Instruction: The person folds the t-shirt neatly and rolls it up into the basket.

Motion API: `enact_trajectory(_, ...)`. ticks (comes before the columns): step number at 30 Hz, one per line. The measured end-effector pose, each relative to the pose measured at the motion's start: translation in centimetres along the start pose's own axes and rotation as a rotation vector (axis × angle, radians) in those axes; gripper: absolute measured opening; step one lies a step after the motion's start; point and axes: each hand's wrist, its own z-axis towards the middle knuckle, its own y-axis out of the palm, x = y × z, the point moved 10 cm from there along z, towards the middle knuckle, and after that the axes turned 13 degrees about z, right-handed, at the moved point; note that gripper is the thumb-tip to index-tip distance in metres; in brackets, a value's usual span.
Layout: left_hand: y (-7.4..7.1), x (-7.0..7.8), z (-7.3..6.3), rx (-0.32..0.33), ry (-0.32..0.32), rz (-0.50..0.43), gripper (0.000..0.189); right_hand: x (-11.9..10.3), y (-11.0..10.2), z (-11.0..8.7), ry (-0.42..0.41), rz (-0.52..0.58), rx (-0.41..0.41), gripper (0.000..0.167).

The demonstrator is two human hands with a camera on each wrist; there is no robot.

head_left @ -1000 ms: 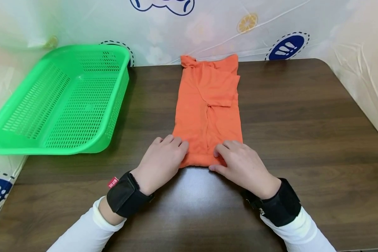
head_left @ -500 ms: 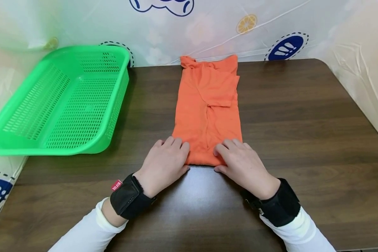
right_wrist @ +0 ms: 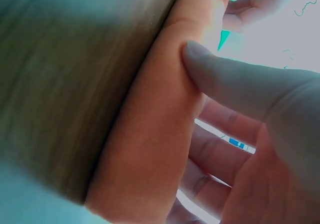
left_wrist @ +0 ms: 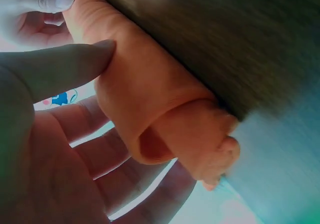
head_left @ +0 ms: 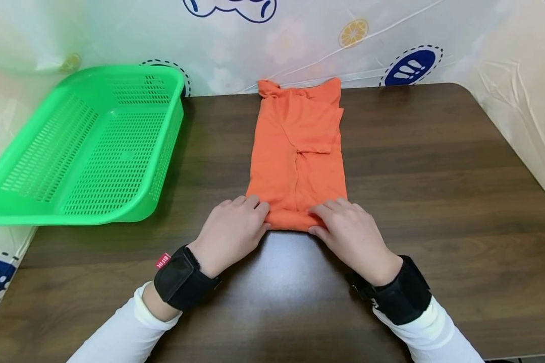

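An orange shirt [head_left: 297,151] lies folded into a long narrow shape on the table, with one short sleeve laid across its upper part. Its near end is turned up into a roll [left_wrist: 145,79], whose open end shows a loop of cloth in the left wrist view. My left hand [head_left: 236,224] grips the roll's left end, thumb on the near side and fingers over the top. At the right end, my right hand [head_left: 347,232] holds the same roll [right_wrist: 150,119] between thumb and fingers. Both thumbs press into the cloth.
A green plastic basket [head_left: 172,146] with perforated walls stands at the left of the brown wooden table [head_left: 436,201]. A printed plastic sheet [head_left: 300,45] hangs behind the table's far edge. Each wrist wears a black band.
The shirt's near edge has rolled up and away from me, so the shirt is a little shorter. My left thumb has come round to the near side of the cloth.
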Motion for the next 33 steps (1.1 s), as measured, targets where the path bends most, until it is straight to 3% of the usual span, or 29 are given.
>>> enact_trajectory(10,0.5,-0.2,0.1,-0.003,0.007,-0.046,0.014,0.7,-0.3,0.0,0.058,0.014,0.023,0.025)
enact_trajectory(18,1.7,-0.3,0.2,-0.103,0.022,-0.118,0.016,0.9,0.2,0.0,0.085,0.011,-0.027,0.016)
enact_trajectory(27,1.8,-0.4,0.1,-0.141,0.027,-0.156,0.023,1.4,0.9,0.1,0.138,0.039,-0.089,0.015)
enact_trajectory(33,2.5,-0.5,-0.2,-0.252,0.015,-0.193,0.024,1.3,1.3,0.0,0.145,0.074,-0.124,0.013)
